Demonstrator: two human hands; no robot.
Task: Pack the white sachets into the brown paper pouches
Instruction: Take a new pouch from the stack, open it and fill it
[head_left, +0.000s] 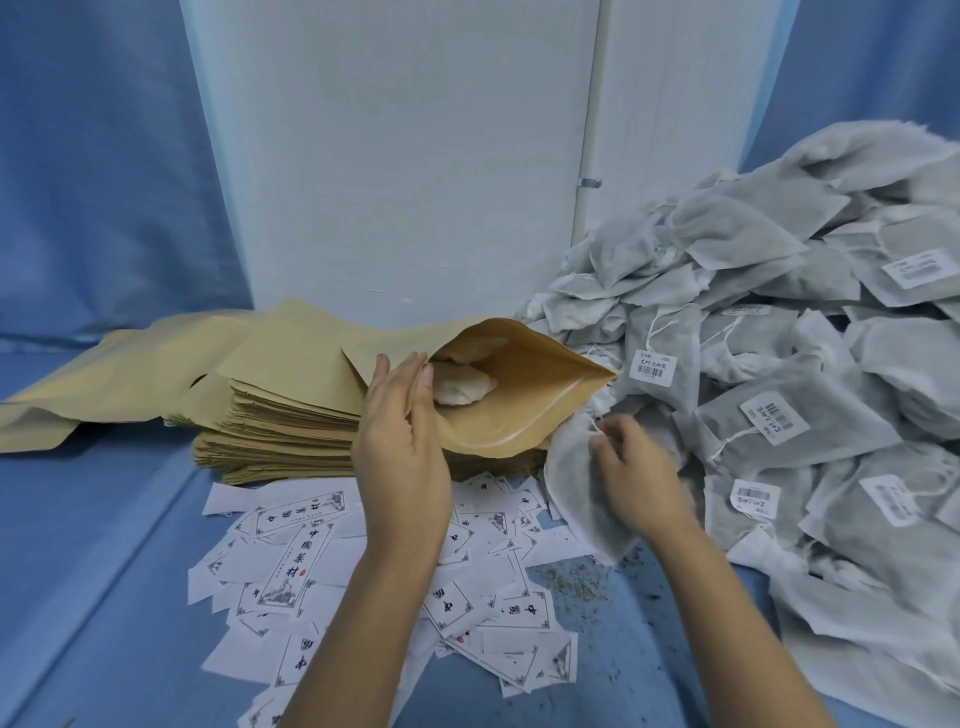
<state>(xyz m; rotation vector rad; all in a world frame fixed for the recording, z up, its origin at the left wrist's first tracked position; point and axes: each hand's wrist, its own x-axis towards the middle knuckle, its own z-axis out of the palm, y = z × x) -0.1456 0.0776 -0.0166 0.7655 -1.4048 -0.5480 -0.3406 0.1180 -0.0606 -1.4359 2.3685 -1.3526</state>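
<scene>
Holding the near lip of a brown paper pouch (519, 395) at the centre, the left hand (402, 431) pinches the edge between its thumb, which is inside the mouth, and its nearly straight fingers outside. The mouth gapes toward 3 o'clock, and two pale sachets (465, 387) lie inside. The pouch rests on a stack of flat pouches (280, 415) that spreads toward 9 o'clock.

Just beyond the pouch's lower corner, at 4 o'clock, the right hand (636, 473) has its fingers curled round the top of a white sachet (574, 493), near its drawstring (597, 426). That sachet sits outside the pouch.

A large pile of sachets (779, 322), some with barcode stickers (653, 366), fills the side from 2 to 5 o'clock. Printed paper labels (291, 561) lie scattered at 6 o'clock on the blue cloth (93, 545), with herb crumbs (571, 577) beside them. A white panel (389, 156) stands at 12 o'clock.
</scene>
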